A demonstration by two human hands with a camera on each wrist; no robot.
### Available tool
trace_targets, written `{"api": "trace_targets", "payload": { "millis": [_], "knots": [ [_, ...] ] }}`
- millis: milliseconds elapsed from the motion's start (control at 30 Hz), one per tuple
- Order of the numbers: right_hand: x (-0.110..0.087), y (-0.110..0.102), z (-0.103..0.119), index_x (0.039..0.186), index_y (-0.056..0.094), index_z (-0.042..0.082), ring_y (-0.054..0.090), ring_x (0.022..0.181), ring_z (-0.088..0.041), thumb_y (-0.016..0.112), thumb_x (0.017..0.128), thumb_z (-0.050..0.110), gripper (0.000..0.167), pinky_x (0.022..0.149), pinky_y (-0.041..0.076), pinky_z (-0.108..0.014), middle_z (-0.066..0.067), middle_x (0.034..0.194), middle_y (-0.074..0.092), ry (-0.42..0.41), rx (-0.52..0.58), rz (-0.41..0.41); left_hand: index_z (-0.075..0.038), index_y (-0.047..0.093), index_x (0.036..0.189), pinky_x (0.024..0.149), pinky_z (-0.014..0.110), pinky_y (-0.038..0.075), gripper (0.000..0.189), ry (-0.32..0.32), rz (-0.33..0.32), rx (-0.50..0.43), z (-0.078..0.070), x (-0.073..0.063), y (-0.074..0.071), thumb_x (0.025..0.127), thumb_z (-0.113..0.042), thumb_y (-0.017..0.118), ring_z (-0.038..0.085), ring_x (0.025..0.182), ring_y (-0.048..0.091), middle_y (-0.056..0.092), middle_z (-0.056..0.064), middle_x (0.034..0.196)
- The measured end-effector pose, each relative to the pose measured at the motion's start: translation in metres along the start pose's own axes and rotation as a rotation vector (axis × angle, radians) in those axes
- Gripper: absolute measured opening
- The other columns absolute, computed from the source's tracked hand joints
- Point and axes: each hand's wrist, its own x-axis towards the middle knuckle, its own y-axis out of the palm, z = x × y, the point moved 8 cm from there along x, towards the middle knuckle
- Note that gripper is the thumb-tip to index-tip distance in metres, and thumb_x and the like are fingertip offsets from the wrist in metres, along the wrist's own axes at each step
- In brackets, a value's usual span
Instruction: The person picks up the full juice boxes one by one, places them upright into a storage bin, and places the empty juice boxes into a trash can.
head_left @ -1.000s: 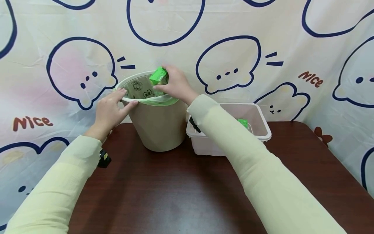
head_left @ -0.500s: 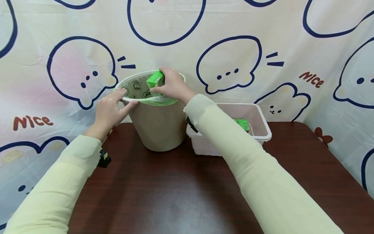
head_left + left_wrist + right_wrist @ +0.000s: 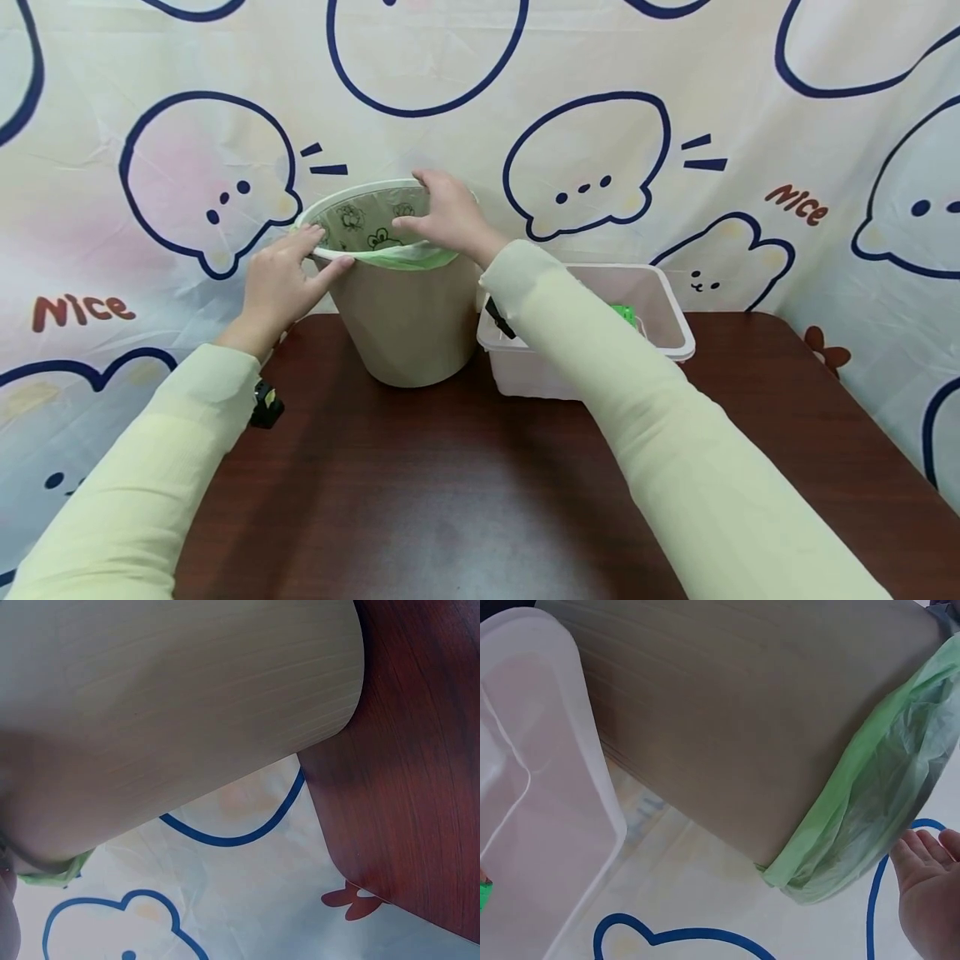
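A beige trash can [image 3: 408, 333] stands on the table, lined with a green printed trash bag [image 3: 408, 258] folded over its rim. My left hand [image 3: 277, 279] holds the rim at the near left, its fingers over the edge and the thumb at the front. Over the right side of the opening, my right hand [image 3: 450, 215] is spread with nothing in it. Its fingers [image 3: 911, 855] look straight beside the bag's edge in the right wrist view. The bottom of the trash can is hidden.
A pale pink plastic tub [image 3: 532, 379] sits right of the trash can, partly covered by my right sleeve. Inside it are a green box [image 3: 624, 313] and a white cord [image 3: 526, 780]. A patterned cloth backdrop hangs behind the dark wooden table [image 3: 450, 500].
The green box that my right hand held over the opening has been let go and is out of sight. The right hand's fingers have spread. My left hand has stayed at the rim.
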Motion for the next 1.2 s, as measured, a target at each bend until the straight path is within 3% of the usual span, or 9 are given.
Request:
{"api": "trace_targets", "payload": {
  "millis": [333,767,1033,1200],
  "knots": [
    [-0.020,-0.014,-0.006,0.147,0.039,0.006,0.042,0.131,-0.014,0.070,0.090,0.034,0.071,0.105,0.031,-0.019,-0.006,0.145,0.045,-0.073,0.037,0.023,0.000,0.060,0.131,0.099,0.055,0.040,0.066,-0.004,0.015,-0.002,0.000,0.001,0.004,0.090,-0.052,0.062,0.036,0.124,0.052,0.057,0.019,0.131],
    [-0.060,-0.042,-0.027,0.142,0.045,0.003,0.047,0.128,-0.024,0.073,0.089,0.027,0.064,0.104,0.037,-0.028,-0.010,0.140,0.051,-0.206,0.025,-0.001,-0.001,0.054,0.136,0.108,0.052,0.032,0.070,-0.060,0.112,-0.012,0.005,-0.003,-0.001,0.090,-0.052,0.062,0.036,0.131,0.045,0.051,0.019,0.138],
    [-0.086,-0.062,-0.044,0.144,0.043,0.002,0.046,0.130,-0.025,0.069,0.091,0.034,0.067,0.105,0.039,-0.035,-0.012,0.143,0.047,-0.181,-0.035,-0.008,-0.001,0.049,0.141,0.110,0.053,0.028,0.074,-0.080,0.191,-0.023,0.008,-0.004,0.001,0.092,-0.057,0.057,0.036,0.135,0.038,0.045,0.019,0.144],
    [-0.104,-0.074,-0.053,0.146,0.041,0.003,0.044,0.132,-0.025,0.067,0.092,0.037,0.068,0.106,0.038,-0.039,-0.012,0.146,0.045,-0.164,-0.045,-0.005,-0.001,0.047,0.142,0.109,0.055,0.027,0.075,-0.074,0.208,-0.040,0.003,-0.003,0.000,0.092,-0.056,0.057,0.038,0.136,0.036,0.043,0.019,0.146]
  ]
}}
